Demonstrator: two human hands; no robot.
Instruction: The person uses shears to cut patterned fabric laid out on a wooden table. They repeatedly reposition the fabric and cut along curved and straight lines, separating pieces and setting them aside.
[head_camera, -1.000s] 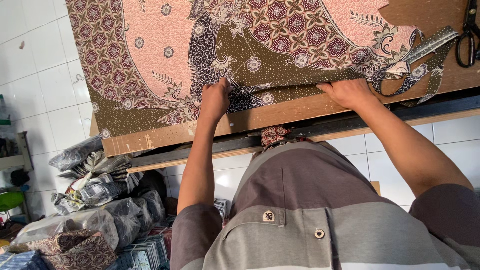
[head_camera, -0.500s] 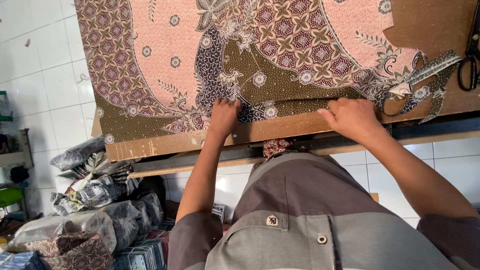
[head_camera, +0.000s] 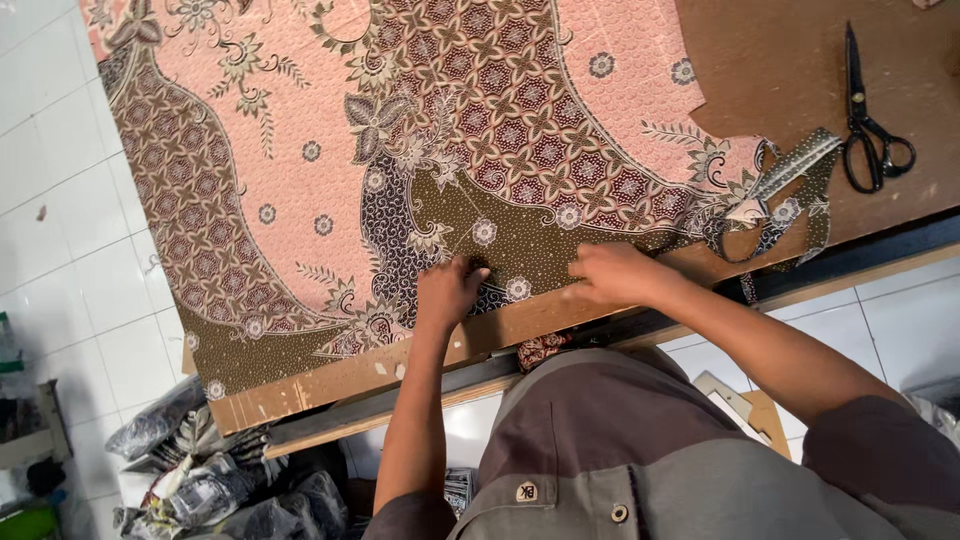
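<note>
A large patterned batik cloth (head_camera: 400, 150) in pink, brown and olive lies spread over a brown wooden table (head_camera: 330, 385). My left hand (head_camera: 448, 290) rests on the cloth's near edge with its fingers curled, pinching or pressing the fabric. My right hand (head_camera: 618, 272) lies flat-ish on the same near edge, a little to the right, fingers pointing left. A cut strip of the cloth (head_camera: 780, 195) curls loosely at the right end of the fabric. Whether either hand truly grips the fabric is hard to tell.
Black scissors (head_camera: 866, 125) lie on bare table at the far right. Plastic-wrapped fabric bundles (head_camera: 200, 470) are piled on the white tiled floor (head_camera: 60, 250) at lower left. A wooden piece (head_camera: 745, 405) sits under the table by my right side.
The view has shifted so the table sits lower and nearer. Both hands stayed on the cloth's near edge and moved closer together, the right hand sliding left.
</note>
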